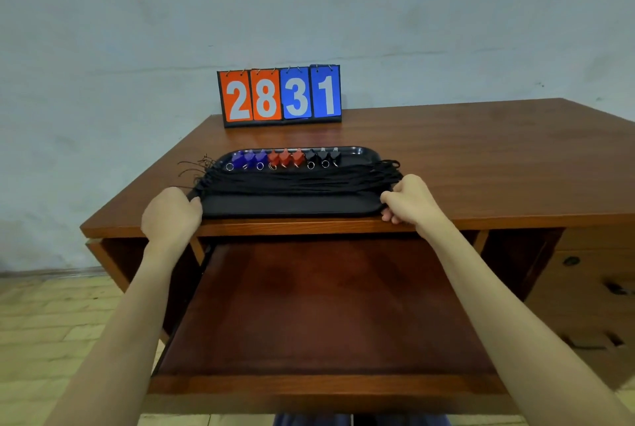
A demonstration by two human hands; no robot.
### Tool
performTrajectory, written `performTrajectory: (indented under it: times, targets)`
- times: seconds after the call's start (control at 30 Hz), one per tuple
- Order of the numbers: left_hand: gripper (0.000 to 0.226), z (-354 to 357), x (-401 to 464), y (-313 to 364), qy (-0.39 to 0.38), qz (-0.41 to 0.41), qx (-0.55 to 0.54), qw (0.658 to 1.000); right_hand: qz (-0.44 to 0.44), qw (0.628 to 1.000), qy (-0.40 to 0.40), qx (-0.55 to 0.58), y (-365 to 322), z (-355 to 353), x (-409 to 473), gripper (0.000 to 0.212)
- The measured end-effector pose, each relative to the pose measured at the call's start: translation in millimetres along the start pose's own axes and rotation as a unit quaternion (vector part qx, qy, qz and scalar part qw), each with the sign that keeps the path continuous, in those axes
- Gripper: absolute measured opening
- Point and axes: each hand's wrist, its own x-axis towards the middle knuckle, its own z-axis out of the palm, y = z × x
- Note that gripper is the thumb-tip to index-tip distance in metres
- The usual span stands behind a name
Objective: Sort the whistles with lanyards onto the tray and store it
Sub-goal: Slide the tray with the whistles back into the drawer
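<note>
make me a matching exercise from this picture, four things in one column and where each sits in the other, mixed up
Things:
1. blue whistles
2. black whistles
3. scoreboard
4. pull-out shelf

Places:
a. far edge of the desk, against the wall
b. left end of the row on the tray
c. under the desktop, drawn out toward the person
d. right end of the row on the tray

Pairs: 1-b, 2-d, 3-a, 4-c

The left hand and right hand grip the two ends of the tray.
</note>
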Motion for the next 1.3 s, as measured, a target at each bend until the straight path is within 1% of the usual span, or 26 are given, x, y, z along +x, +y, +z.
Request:
performTrajectory:
  times: [0.07, 0.17, 0.23, 0.27, 0.37, 0.43, 0.5, 0.57, 0.67, 0.73, 0.77, 0.87, 0.97, 1.07, 1.2, 1.3]
  targets:
    - [0.046, -6, -10, -4, -0.002, 0.006, -0.009, 1.000, -0.014, 0.999, 0.029, 0.013, 8, -3, -15, 0.022]
    - [0.046, -13, -30, -7, 0.004, 0.021, -0.043, 0.999, -0.037, 0.993, 0.095, 0.062, 23, -6, -36, 0.025]
    - [0.044, -14, -48, -7, 0.009, 0.023, -0.098, 0.995, -0.053, 0.986, 0.134, 0.089, 35, -3, -49, 0.024]
    - [0.042, -13, -56, -8, 0.005, 0.011, -0.144, 0.989, -0.053, 0.982, 0.151, 0.103, 40, -2, -56, 0.024]
    - [0.029, -4, -81, -15, 0.001, -0.037, -0.300, 0.953, -0.054, 0.968, 0.192, 0.153, 49, 3, -81, 0.016]
    - [0.024, 0, -98, -18, 0.007, -0.070, -0.391, 0.918, -0.060, 0.960, 0.212, 0.175, 53, 5, -97, 0.013]
    - [0.013, -2, -119, -15, 0.032, -0.084, -0.448, 0.890, -0.071, 0.952, 0.232, 0.189, 59, 7, -111, 0.013]
    - [0.007, -6, -142, -10, 0.062, -0.083, -0.469, 0.877, -0.071, 0.943, 0.254, 0.204, 64, 8, -125, 0.015]
    - [0.005, -15, -169, -9, 0.099, -0.096, -0.485, 0.864, -0.071, 0.931, 0.284, 0.219, 70, 8, -145, 0.014]
    - [0.007, -20, -182, -10, 0.106, -0.106, -0.496, 0.856, -0.072, 0.922, 0.299, 0.235, 72, 7, -156, 0.013]
    - [0.008, -21, -189, -13, 0.114, -0.110, -0.491, 0.857, -0.071, 0.919, 0.303, 0.243, 73, 7, -163, 0.013]
    - [0.005, -20, -207, -26, 0.125, -0.127, -0.491, 0.853, -0.072, 0.909, 0.316, 0.262, 80, 11, -181, 0.011]
    - [0.006, -21, -227, -36, 0.140, -0.123, -0.496, 0.848, -0.073, 0.899, 0.330, 0.279, 87, 14, -197, 0.010]
    - [0.019, -24, -245, -44, 0.158, -0.115, -0.518, 0.833, -0.077, 0.890, 0.339, 0.294, 94, 14, -213, 0.011]
    - [0.017, -21, -264, -56, 0.166, -0.110, -0.539, 0.819, -0.074, 0.886, 0.347, 0.297, 106, 17, -229, 0.012]
    - [0.019, -20, -273, -57, 0.170, -0.098, -0.529, 0.825, -0.067, 0.891, 0.348, 0.283, 113, 19, -232, 0.015]
